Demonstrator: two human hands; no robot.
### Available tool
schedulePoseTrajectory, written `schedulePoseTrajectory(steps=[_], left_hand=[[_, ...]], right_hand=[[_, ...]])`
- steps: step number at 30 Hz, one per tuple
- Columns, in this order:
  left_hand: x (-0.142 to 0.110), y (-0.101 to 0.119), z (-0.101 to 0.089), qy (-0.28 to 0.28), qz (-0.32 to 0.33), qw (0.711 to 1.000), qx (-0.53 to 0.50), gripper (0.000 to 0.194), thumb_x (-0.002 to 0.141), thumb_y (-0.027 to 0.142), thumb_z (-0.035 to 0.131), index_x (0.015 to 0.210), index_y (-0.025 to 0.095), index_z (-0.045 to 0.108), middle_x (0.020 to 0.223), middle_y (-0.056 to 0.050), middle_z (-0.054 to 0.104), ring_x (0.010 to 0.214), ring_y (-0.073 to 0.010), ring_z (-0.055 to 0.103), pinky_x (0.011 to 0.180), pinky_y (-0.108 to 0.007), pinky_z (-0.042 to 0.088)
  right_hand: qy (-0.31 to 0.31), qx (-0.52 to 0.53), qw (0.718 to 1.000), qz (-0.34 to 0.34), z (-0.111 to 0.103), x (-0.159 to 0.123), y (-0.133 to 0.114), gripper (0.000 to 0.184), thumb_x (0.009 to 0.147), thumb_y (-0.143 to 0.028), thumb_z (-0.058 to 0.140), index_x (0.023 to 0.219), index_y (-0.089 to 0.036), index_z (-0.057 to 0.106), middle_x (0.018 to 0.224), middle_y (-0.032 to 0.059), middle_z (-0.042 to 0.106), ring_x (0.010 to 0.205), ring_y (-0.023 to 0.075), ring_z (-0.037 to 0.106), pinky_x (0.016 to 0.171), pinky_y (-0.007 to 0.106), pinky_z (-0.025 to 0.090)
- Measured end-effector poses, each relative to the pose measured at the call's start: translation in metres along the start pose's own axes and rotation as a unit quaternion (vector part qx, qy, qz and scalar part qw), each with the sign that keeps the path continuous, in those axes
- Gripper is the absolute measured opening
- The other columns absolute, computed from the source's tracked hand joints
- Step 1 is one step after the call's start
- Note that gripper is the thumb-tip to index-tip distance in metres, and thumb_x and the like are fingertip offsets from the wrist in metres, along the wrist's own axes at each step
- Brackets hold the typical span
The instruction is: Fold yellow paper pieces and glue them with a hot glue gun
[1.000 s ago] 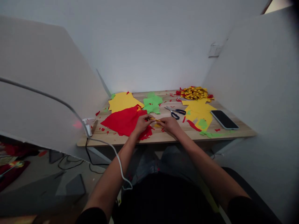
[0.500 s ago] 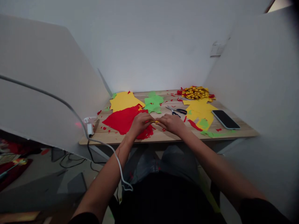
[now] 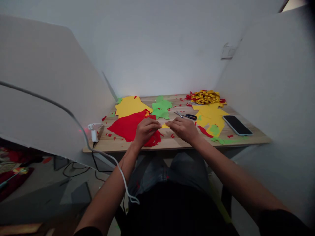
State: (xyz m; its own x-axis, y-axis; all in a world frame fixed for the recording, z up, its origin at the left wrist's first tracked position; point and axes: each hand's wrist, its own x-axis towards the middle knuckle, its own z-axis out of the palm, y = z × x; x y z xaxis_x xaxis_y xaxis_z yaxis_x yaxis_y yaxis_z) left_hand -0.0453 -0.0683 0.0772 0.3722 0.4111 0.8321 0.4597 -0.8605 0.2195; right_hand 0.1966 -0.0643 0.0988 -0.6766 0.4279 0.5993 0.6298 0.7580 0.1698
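A small yellow piece (image 3: 165,126), paper or cloth, stretches between my two hands just over the front of the table. My left hand (image 3: 147,129) pinches its left end, fingers closed, above the edge of a large red sheet (image 3: 128,125). At the other end my right hand (image 3: 183,128) is closed on the piece too. Scissors (image 3: 189,116) with dark handles lie just beyond my right hand, which hides part of them. Green pieces (image 3: 161,108) rest on the table behind my hands.
Yellow sheets lie at the back left (image 3: 131,106) and right (image 3: 209,114). A pile of folded yellow and red pieces (image 3: 206,97) sits at the back right. A phone (image 3: 237,125) lies near the right edge. A white cable (image 3: 120,167) hangs across my left forearm. Red scraps are scattered about.
My hands have moved slightly apart and lower, and more of the yellow piece shows flat between them. My right hand has come to cover more of the scissors.
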Motion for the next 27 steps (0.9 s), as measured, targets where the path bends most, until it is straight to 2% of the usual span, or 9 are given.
schedulePoseTrajectory(steps=[4,7,10,12,14,16,18,22,27], left_hand=[[0.003,0.017,-0.009,0.073,0.085,0.991,0.072,0.013,0.089,0.014,0.07,0.097,0.024,0.073,0.094,-0.004,0.077,0.09,-0.0159,0.069,0.081,-0.03,0.051],[0.009,0.029,-0.013,0.043,0.078,0.989,0.121,0.011,0.088,0.015,0.07,0.096,0.023,0.072,0.093,-0.005,0.077,0.088,-0.0172,0.068,0.082,-0.032,0.049],[0.014,0.042,-0.008,0.01,-0.037,0.995,0.097,0.007,0.089,0.027,0.07,0.089,0.021,0.073,0.085,-0.005,0.076,0.081,-0.0181,0.065,0.078,-0.032,0.047],[0.017,0.05,-0.003,0.044,-0.192,0.98,0.002,0.019,0.089,0.036,0.07,0.081,0.018,0.07,0.074,-0.003,0.071,0.071,-0.0161,0.061,0.068,-0.028,0.045],[0.021,0.058,0.002,0.073,-0.334,0.932,-0.118,0.027,0.086,0.042,0.072,0.076,0.017,0.068,0.066,0.001,0.064,0.061,-0.0132,0.055,0.059,-0.025,0.041],[0.025,0.063,0.004,0.083,-0.403,0.889,-0.201,0.03,0.079,0.045,0.075,0.073,0.016,0.067,0.063,0.002,0.061,0.059,-0.0115,0.052,0.057,-0.023,0.039],[0.028,0.066,0.004,0.088,-0.432,0.865,-0.241,0.034,0.074,0.048,0.078,0.07,0.016,0.067,0.064,0.001,0.063,0.061,-0.0118,0.054,0.061,-0.023,0.041],[0.031,0.064,0.003,0.068,-0.462,0.837,-0.285,0.042,0.071,0.056,0.077,0.069,0.015,0.069,0.066,-0.003,0.067,0.064,-0.0137,0.058,0.064,-0.025,0.045],[0.028,0.058,0.01,0.077,-0.459,0.841,-0.276,0.045,0.071,0.058,0.076,0.062,0.015,0.065,0.061,-0.002,0.062,0.061,-0.0126,0.056,0.064,-0.025,0.046]], right_hand=[[0.191,-0.02,0.979,-0.063,-0.014,-0.005,-0.008,0.019,0.098,-0.012,0.056,0.101,-0.017,0.073,0.101,0.0041,0.081,0.082,0.0194,0.064,0.074,0.031,0.049],[0.198,0.005,0.978,-0.059,-0.02,-0.004,-0.012,0.017,0.096,-0.01,0.057,0.095,-0.018,0.072,0.099,0.005,0.08,0.082,0.0201,0.064,0.074,0.032,0.051],[0.171,0.128,0.977,0.015,-0.016,-0.001,-0.014,0.012,0.094,-0.014,0.06,0.092,-0.02,0.071,0.088,0.0052,0.078,0.081,0.02,0.066,0.074,0.032,0.052],[0.205,0.286,0.924,0.151,-0.01,0.001,-0.017,0.01,0.09,-0.024,0.067,0.1,-0.021,0.069,0.084,0.0039,0.075,0.078,0.0186,0.067,0.072,0.031,0.053],[0.222,0.453,0.815,0.285,-0.004,0.005,-0.021,0.031,0.082,-0.036,0.075,0.109,-0.021,0.066,0.082,0.0018,0.072,0.074,0.0171,0.067,0.065,0.029,0.053],[0.177,0.576,0.714,0.357,0.0,0.008,-0.028,0.042,0.072,-0.045,0.081,0.102,-0.02,0.067,0.076,-0.0001,0.069,0.067,0.0158,0.064,0.057,0.026,0.051],[0.125,0.635,0.659,0.382,0.001,0.011,-0.035,0.041,0.065,-0.05,0.085,0.084,-0.018,0.068,0.07,-0.0012,0.065,0.059,0.0134,0.059,0.052,0.025,0.049],[0.113,0.65,0.634,0.403,-0.001,0.014,-0.045,0.04,0.061,-0.05,0.087,0.068,-0.018,0.065,0.059,-0.0042,0.058,0.049,0.0089,0.048,0.046,0.024,0.042],[0.096,0.66,0.621,0.411,0.003,0.014,-0.044,0.043,0.051,-0.043,0.093,0.059,-0.018,0.06,0.052,-0.0055,0.055,0.048,0.0085,0.047,0.046,0.023,0.038]])
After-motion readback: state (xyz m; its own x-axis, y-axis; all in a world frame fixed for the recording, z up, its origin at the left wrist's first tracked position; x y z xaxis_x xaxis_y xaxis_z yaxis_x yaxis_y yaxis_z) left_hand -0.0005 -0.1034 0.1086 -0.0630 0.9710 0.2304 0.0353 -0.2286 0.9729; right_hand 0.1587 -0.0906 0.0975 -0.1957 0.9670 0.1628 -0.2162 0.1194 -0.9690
